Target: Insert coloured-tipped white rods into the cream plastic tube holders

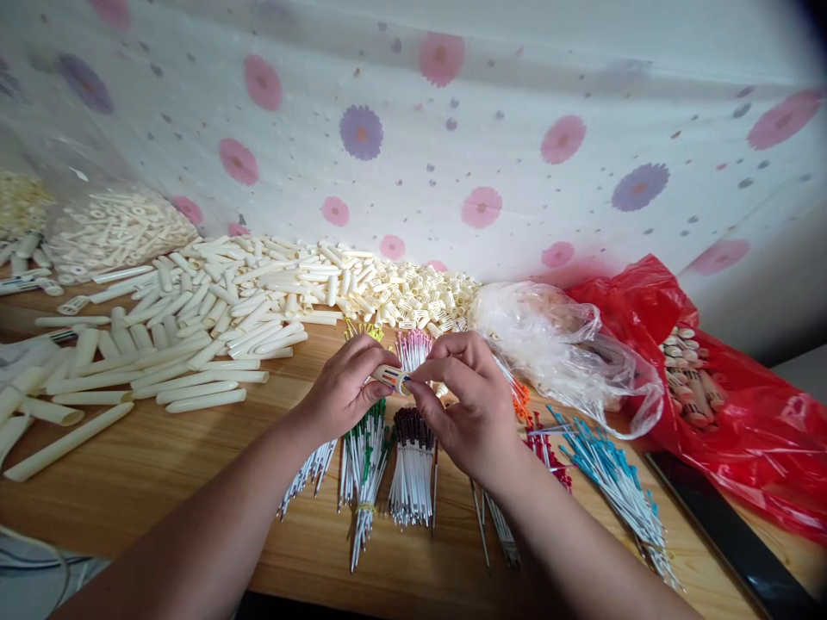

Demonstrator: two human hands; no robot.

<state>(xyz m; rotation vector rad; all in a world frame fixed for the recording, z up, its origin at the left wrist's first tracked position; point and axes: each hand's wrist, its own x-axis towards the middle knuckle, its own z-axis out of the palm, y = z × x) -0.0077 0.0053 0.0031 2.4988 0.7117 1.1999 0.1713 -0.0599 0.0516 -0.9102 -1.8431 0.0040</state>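
Observation:
My left hand (339,387) is closed around a short cream pen barrel (389,375) with slots, held nearly level above the table. An orange bit and dark pieces show in its slots. The fingertips of my right hand (475,405) are pinched at the barrel's open right end, where a small dark blue bit shows; what they grip is mostly hidden. Below the hands lie bundles of pen refills: green-topped refills (367,461), dark brown-topped refills (413,469) and pink-topped refills (412,347). Yellow-topped refills (363,329) lie just behind my left hand.
Cream pen tubes (213,344) and slotted barrels (413,293) are heaped along the back and left. Blue-topped refills (611,482), a clear plastic bag (568,344), a red bag (743,430) with barrels and a black flat object (724,525) lie right.

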